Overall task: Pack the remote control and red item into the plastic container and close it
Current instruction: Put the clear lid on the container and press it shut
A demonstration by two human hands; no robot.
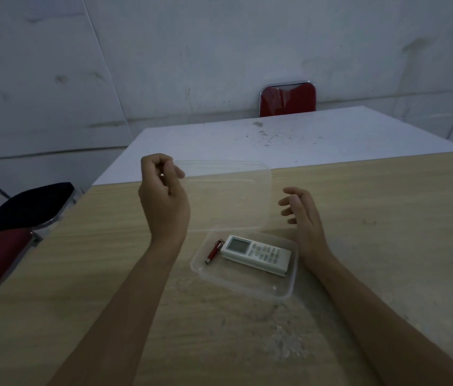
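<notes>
A clear plastic container (284, 291) rests on the wooden table. Inside it lie a white remote control (258, 254) and, to its left, a small red item (214, 251) shaped like a pen light. My left hand (164, 196) pinches the left edge of the transparent lid (228, 193), which is held up in the air above and behind the container, tilted toward me. To the right of the lid my right hand (302, 215) hovers with its fingers spread, apart from the lid and holding nothing.
The wooden table (387, 246) meets a white table (275, 137) behind it. A red chair (288, 100) stands at the far side. Dark and red chair seats (25, 207) sit at the left edge.
</notes>
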